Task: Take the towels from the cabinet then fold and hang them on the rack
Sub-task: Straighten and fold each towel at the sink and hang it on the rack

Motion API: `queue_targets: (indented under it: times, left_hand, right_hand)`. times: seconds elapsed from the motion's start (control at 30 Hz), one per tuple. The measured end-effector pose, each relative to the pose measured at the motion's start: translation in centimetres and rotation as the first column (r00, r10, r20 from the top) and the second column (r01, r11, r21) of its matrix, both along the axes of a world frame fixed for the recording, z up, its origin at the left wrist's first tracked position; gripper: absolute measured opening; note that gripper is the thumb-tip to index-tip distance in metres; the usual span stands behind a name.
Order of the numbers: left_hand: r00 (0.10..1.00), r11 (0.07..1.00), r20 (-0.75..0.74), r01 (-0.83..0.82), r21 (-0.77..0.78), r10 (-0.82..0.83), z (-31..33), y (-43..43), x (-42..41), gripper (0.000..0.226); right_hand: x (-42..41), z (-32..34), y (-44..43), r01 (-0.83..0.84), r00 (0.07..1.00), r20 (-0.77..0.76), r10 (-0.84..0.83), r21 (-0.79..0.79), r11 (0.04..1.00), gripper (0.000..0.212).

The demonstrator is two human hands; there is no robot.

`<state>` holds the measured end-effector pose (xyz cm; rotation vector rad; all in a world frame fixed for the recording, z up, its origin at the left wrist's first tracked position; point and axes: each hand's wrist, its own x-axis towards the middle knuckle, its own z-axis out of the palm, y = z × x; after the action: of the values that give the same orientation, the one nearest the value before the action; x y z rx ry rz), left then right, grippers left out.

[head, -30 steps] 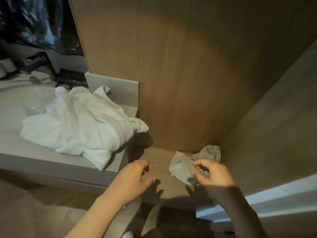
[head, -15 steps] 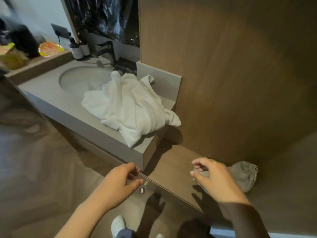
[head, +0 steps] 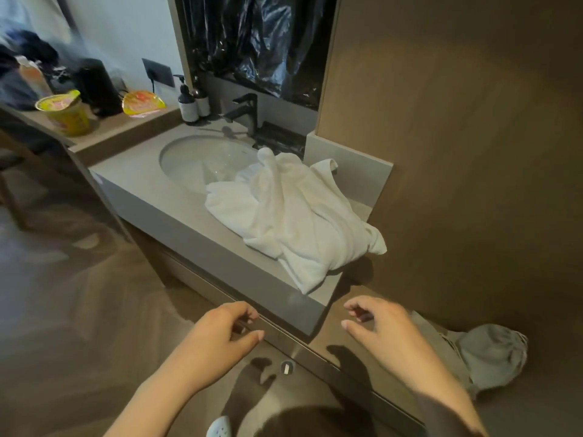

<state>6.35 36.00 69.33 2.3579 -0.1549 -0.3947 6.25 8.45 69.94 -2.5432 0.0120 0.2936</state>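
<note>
A crumpled white towel (head: pixel 299 212) lies on the grey vanity counter (head: pixel 176 222), partly over the sink basin (head: pixel 195 159). A grey drawstring cloth bag (head: pixel 485 354) rests on the low wooden shelf (head: pixel 334 342) at the right. My left hand (head: pixel 220 339) hovers in front of the counter's lower edge, fingers loosely curled and holding nothing. My right hand (head: pixel 388 335) hangs above the wooden shelf just left of the grey bag, fingers loosely curled, holding nothing. No rack is in view.
A black faucet (head: pixel 246 113) and two pump bottles (head: pixel 189 104) stand behind the basin. A noodle cup (head: pixel 66 113) and a yellow packet (head: pixel 142 104) sit on the side ledge at the left. A tall wooden panel (head: pixel 457 152) rises at the right. Wooden floor lies below left.
The view has swung left and back, bringing the sink and side ledge into sight. My right hand has let go of the grey bag and drawn away from it to the left.
</note>
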Motion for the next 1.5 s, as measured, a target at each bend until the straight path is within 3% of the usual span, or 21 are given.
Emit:
queue_targets:
  times: [0.27, 0.6, 0.77, 0.93, 1.2, 1.33, 1.5]
  left_hand:
    - [1.0, 1.0, 0.019, 0.003, 0.026, -0.004, 0.0, 9.1, 3.7, 0.018]
    - [0.997, 0.999, -0.073, -0.022, -0.043, 0.019, -1.5, 9.9, 7.0, 0.021]
    - [1.0, 1.0, -0.002, 0.028, -0.015, -0.028, -1.3, 10.4, 9.1, 0.033]
    - [0.999, 1.0, -0.035, -0.011, 0.015, 0.011, -0.2, 9.5, 13.2, 0.036]
    - [0.997, 0.998, -0.047, -0.052, 0.031, 0.053, -0.2, 5.4, 20.8, 0.033]
    - [0.999, 1.0, -0.042, 0.016, 0.018, -0.015, -0.9, 3.7, 23.2, 0.032]
    - [0.999, 1.0, -0.027, 0.028, -0.003, -0.028, -2.0, 1.9, 26.8, 0.032]
  right_hand:
    - [3.0, -0.9, 7.9, 0.055, 0.998, -0.018, -0.054, 0.04, 0.998, 0.026]
    - [6.1, -1.2, 10.2, 0.128, 0.992, -0.015, -0.128, -0.007, 0.992, 0.032]
    - [9.9, -1.6, 10.0, 0.177, 0.983, -0.038, -0.177, 0.005, 0.984, 0.043]
    - [15.2, -2.6, 10.4, 0.289, 0.953, -0.061, -0.297, -0.104, 0.952, 0.061]
    - [20.4, -4.5, 9.5, 0.346, 0.937, -0.107, -0.334, 0.137, 0.928, 0.049]
    - [21.0, -4.3, 8.3, 0.343, 0.939, -0.014, -0.345, 0.13, 0.93, 0.029]
    - [21.6, -3.5, 7.3, 0.355, 0.928, 0.041, -0.371, 0.207, 0.912, 0.03]
